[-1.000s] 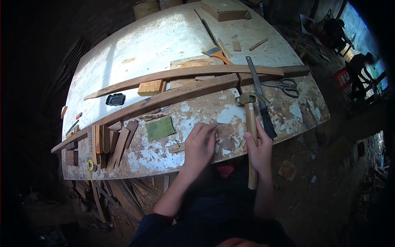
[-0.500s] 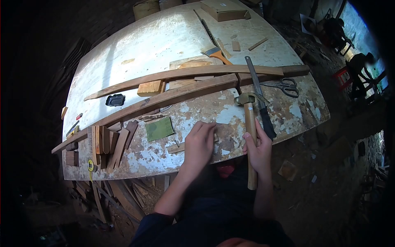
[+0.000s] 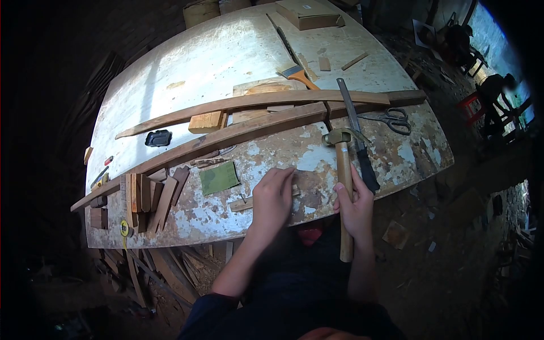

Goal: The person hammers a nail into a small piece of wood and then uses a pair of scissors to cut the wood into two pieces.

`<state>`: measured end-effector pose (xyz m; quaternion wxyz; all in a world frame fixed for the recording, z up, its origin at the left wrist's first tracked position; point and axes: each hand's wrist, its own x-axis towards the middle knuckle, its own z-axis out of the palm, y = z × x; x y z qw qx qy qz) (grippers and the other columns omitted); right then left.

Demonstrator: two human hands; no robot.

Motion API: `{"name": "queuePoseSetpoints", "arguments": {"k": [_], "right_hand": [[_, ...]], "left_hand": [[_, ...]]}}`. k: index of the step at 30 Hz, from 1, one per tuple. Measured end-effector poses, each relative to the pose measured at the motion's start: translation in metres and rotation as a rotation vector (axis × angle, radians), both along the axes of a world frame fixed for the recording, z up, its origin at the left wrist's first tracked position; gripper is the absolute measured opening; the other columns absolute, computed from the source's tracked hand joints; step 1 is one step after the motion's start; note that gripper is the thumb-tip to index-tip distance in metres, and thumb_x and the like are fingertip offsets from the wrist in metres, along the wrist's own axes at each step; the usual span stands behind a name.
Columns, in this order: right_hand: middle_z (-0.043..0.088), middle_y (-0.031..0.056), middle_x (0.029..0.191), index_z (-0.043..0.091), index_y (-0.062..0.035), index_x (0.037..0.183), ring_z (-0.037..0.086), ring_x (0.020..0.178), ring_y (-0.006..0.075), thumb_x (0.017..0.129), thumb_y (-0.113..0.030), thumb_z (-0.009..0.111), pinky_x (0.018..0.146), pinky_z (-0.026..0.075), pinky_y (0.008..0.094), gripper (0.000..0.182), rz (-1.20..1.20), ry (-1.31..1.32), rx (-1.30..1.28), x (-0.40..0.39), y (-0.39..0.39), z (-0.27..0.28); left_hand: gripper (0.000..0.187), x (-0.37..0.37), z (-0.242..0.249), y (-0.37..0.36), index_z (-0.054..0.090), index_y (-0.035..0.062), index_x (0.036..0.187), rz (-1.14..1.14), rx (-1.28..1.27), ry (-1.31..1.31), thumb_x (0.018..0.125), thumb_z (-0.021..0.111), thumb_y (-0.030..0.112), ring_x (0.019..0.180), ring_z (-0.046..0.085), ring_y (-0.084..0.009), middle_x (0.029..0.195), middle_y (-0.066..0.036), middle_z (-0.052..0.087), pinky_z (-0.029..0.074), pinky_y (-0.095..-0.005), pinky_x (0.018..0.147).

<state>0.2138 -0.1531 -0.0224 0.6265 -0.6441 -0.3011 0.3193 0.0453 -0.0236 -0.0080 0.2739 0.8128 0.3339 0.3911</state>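
My right hand (image 3: 356, 207) is wrapped round the wooden handle of a hammer (image 3: 344, 170), whose metal head rests over the table near a long dark-handled file (image 3: 352, 110). My left hand (image 3: 273, 195) is closed in a pinch above the near edge of the table; whatever its fingertips hold is too small to make out. Under and beside that hand lies a small wood strip (image 3: 239, 205) with a nail standing in it. A green cloth square (image 3: 220, 178) lies further left.
Two long curved wood pieces (image 3: 238, 128) cross the worktable (image 3: 198, 62). Scissors (image 3: 398, 121), a brush (image 3: 300, 75), a black tray (image 3: 158, 137), wood blocks (image 3: 141, 198) and a cardboard box (image 3: 309, 14) lie on it. Two people (image 3: 494, 99) are at the far right.
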Motion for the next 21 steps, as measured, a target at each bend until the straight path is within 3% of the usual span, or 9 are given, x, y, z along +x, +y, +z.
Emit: {"name": "queuePoseSetpoints", "arguments": {"k": [7,13,16,19,21], "right_hand": [[0.069,0.0042,0.095,0.040,0.0037,0.169,0.061,0.065,0.0061,0.110,-0.006,0.065,0.056,0.052,0.0236,0.064,0.013,-0.004,0.013,0.000,0.001,0.001],[0.065,0.0006,0.086,0.043,0.0008,0.169,0.059,0.065,0.0048,0.109,-0.007,0.064,0.058,0.052,0.0241,0.063,0.004,0.012,0.009,-0.001,0.001,0.005],[0.066,0.0010,0.086,0.043,0.0014,0.168,0.060,0.066,0.0051,0.109,-0.007,0.065,0.058,0.053,0.0246,0.063,0.010,0.015,0.015,0.001,-0.001,0.002],[0.066,0.0011,0.085,0.044,0.0013,0.168,0.060,0.066,0.0052,0.109,-0.008,0.065,0.059,0.053,0.0250,0.063,0.013,0.009,0.013,0.001,0.000,0.002],[0.066,0.0011,0.085,0.044,0.0009,0.168,0.060,0.066,0.0054,0.109,-0.008,0.065,0.059,0.053,0.0252,0.063,0.021,0.010,0.006,0.001,0.000,0.003]], "left_hand": [[0.030,0.002,0.001,-0.005,0.075,-0.0031,0.127,0.057,0.079,-0.057,0.097,0.075,0.000,0.117,0.076,-0.0400,0.124,-0.022,0.076,0.060,-0.0436,0.099],[0.030,-0.025,0.019,-0.023,0.075,-0.0032,0.125,-0.068,0.122,-0.178,0.096,0.076,0.000,0.120,0.075,-0.0374,0.128,-0.019,0.076,0.057,-0.0439,0.107],[0.035,-0.064,0.031,-0.022,0.075,-0.0014,0.129,-0.041,0.216,-0.125,0.095,0.078,0.002,0.125,0.073,-0.0386,0.133,-0.018,0.075,0.054,-0.0456,0.113],[0.042,-0.086,0.034,-0.013,0.074,0.0007,0.135,0.189,-0.001,0.015,0.094,0.081,0.004,0.138,0.065,-0.0409,0.140,-0.019,0.071,0.048,-0.0484,0.120],[0.046,-0.101,0.021,-0.005,0.073,0.0016,0.138,0.256,0.045,0.177,0.093,0.083,0.007,0.146,0.058,-0.0418,0.145,-0.020,0.068,0.045,-0.0502,0.123]]}}
